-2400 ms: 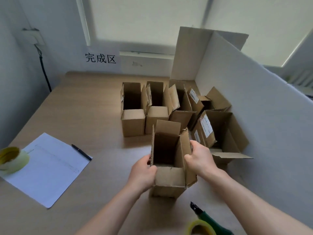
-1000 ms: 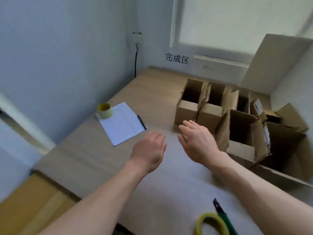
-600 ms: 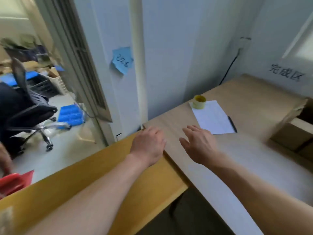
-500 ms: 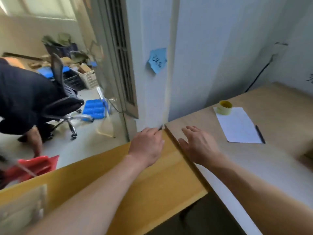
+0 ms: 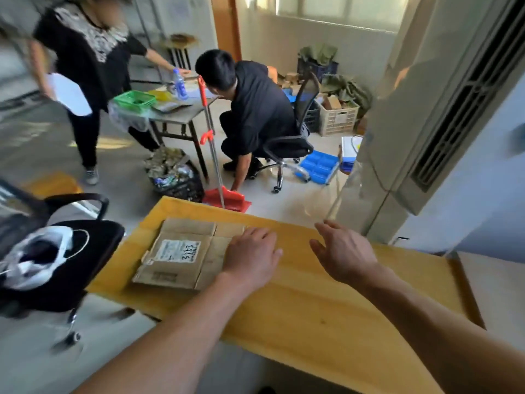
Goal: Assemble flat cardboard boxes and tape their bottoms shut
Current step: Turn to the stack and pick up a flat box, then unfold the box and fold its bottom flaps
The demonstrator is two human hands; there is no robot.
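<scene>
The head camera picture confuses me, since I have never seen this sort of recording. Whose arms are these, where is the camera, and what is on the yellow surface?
There is no machine here. A person wears one wide-angle camera on the head, looking forward and down, so the two bare arms coming in from the bottom are their own.

The left hand lies over the right edge of a stack of flat cardboard boxes, fingers straight. The right hand is open above the yellow table and holds nothing.

The top box bears a white label. Beyond the table, two other people are busy by a red dustpan. A black chair stands on the left.
</scene>
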